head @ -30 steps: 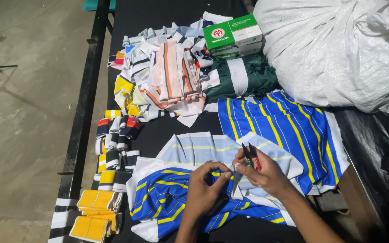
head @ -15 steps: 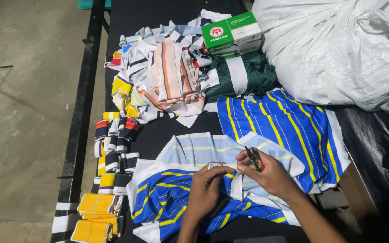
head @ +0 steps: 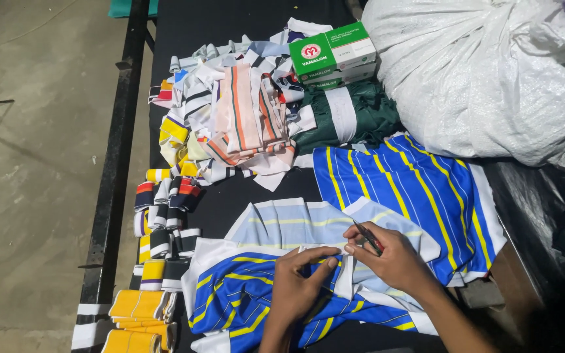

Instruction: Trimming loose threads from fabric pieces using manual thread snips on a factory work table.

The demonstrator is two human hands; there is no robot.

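Head view: left hand (head: 295,291) is pressing flat, fingers loose, on the blue striped garment (head: 256,301) lying at 6 o'clock on the tabletop (head: 230,19). Right hand (head: 390,260) is pinching the white seam, gripping what looks like small snips (head: 367,236).

Bare black surface (head: 243,202) shows only in a narrow strip between the scrap fabric pile (head: 230,124) and the blue striped jersey (head: 256,301); the white sack (head: 492,78) blocks the right, rolled cuffs (head: 165,229) line the left edge
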